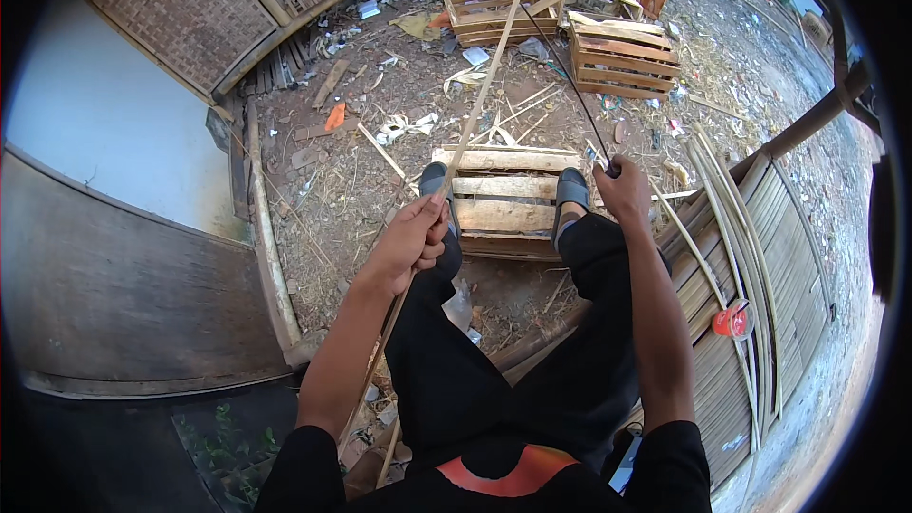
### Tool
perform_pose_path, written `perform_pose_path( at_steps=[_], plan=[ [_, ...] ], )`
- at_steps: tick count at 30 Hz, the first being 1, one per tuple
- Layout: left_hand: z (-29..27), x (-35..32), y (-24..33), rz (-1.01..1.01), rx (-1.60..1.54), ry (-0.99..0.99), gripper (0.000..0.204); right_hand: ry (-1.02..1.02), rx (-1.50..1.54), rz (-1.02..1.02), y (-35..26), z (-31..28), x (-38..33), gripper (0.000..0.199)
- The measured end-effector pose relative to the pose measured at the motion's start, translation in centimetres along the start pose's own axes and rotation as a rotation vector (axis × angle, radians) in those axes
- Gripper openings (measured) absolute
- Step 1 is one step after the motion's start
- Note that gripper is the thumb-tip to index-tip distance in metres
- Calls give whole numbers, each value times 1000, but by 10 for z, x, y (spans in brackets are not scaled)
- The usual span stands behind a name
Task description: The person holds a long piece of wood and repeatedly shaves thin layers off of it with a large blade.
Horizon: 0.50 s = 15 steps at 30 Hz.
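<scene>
My left hand [410, 245] is closed around a long, pale bamboo strip [480, 100]. The strip slants from beside my left forearm up past the wooden crate at my feet. In my right hand [623, 192] is the dark grip of a long, thin, dark tool [581, 100]; whether it is a blade seen edge-on or a rod, I cannot tell. Its far end comes near the strip's upper end, and contact there is unclear. Between my sandalled feet sits a slatted wooden crate [503, 217], with both feet resting against its sides.
Several wooden crates [622, 57] stand ahead among scraps and litter. To my right, a bamboo-slat bench [684, 328] carries loose bamboo strips [750, 247] and a red cup [732, 321]. A white and brown wall [123, 152] rises on the left.
</scene>
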<state>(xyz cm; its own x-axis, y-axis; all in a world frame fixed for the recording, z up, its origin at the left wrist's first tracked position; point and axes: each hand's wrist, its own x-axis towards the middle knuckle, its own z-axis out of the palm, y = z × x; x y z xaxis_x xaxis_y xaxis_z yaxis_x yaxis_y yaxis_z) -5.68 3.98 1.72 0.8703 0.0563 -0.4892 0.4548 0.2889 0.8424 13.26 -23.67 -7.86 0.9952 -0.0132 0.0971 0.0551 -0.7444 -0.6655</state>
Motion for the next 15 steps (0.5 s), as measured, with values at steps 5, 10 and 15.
perform_pose_path(
  at_steps=[5,10,15],
  plan=[
    [4,17,-1,-12,21,-2,32,-37,175,-31,-2,-1,-17,39],
    [16,30,-8,-32,114,62,37,-90,176,-236,-28,7,-30,31],
    [29,44,-24,118,379,155,41,-159,44,-550,-45,21,-46,26]
  ],
)
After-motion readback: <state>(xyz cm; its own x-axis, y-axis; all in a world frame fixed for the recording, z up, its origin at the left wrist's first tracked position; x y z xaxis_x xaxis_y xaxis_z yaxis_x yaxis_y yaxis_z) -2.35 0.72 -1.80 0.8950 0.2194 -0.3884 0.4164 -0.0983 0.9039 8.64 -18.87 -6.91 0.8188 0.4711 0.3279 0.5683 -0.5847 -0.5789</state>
